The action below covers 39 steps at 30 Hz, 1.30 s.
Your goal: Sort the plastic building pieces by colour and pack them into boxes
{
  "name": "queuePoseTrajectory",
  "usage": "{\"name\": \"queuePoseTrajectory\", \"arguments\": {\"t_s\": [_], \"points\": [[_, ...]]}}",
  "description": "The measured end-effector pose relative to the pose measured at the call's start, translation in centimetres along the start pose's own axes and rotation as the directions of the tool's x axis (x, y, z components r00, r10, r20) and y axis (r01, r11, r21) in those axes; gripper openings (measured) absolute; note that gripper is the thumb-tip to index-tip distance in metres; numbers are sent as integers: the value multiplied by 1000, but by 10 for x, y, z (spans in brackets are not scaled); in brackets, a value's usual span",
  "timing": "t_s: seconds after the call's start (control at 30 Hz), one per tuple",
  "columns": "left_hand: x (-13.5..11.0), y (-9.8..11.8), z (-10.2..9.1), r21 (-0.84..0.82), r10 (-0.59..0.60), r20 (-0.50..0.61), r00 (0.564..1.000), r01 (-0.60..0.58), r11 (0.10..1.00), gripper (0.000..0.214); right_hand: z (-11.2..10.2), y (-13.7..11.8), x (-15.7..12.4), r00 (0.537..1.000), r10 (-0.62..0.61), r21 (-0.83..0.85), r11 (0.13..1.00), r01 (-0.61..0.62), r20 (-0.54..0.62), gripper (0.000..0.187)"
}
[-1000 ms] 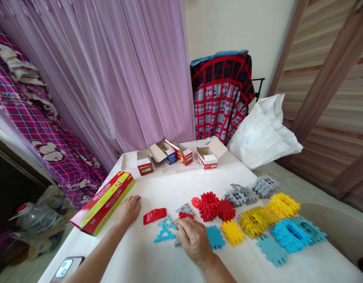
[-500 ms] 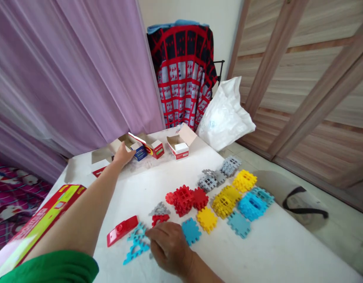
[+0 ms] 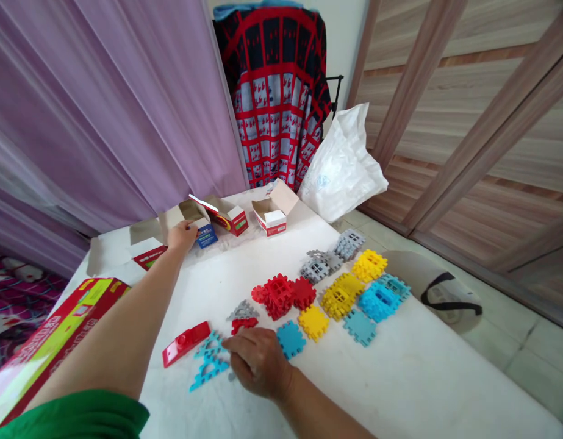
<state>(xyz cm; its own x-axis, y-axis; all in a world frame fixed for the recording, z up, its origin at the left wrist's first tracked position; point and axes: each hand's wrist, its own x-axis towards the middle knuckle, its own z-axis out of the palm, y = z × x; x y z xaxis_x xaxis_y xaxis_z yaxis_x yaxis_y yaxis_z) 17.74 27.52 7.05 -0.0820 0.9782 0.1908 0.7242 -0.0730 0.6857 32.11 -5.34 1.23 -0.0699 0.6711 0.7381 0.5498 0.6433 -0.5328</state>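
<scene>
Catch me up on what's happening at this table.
One person works at a white table. The left hand reaches across to a small open cardboard box at the far edge; whether it grips the box is unclear. The right hand lies palm down near the front, on light-blue triangular pieces, beside a flat red piece. Red, yellow, blue and grey interlocking tiles sit clustered to the right.

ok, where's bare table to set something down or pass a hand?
Biggest bare patch: the near right of the table, between the blue blocks and the near edge. Another: the strip between the small boxes and the red blocks. Crowded: around the right hand on the triangles; the left hand is at the boxes.
</scene>
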Motion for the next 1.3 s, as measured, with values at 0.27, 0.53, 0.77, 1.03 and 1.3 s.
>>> {"name": "queuePoseTrajectory", "arguments": {"t_s": [0.27, 0.53, 0.77, 1.03, 1.3], "points": [[-86, -3, -49, -313, -76, -42, 996, 59, 948, 25, 1, -2, -5, 991, -28, -45, 998, 34, 133, 25], [-177, 3, -93, -549, -80, -146, 986, -14, 835, 24, 4, -6, -10, 987, -64, -58, 996, 74, 150, 26], [-249, -9, -132, -599, -83, -254, 964, -89, 796, 25, 5, -4, -4, 988, 154, 104, 983, -154, 12, 27], [-308, -25, -177, -607, -76, -366, 928, -176, 775, 16, 11, -38, -18, 786, 570, 380, 690, -617, 240, 37], [-369, -57, -193, -492, 99, -265, 959, -222, 842, 9, 11, -63, 7, 383, 743, 548, 26, -836, 549, 48]]}}
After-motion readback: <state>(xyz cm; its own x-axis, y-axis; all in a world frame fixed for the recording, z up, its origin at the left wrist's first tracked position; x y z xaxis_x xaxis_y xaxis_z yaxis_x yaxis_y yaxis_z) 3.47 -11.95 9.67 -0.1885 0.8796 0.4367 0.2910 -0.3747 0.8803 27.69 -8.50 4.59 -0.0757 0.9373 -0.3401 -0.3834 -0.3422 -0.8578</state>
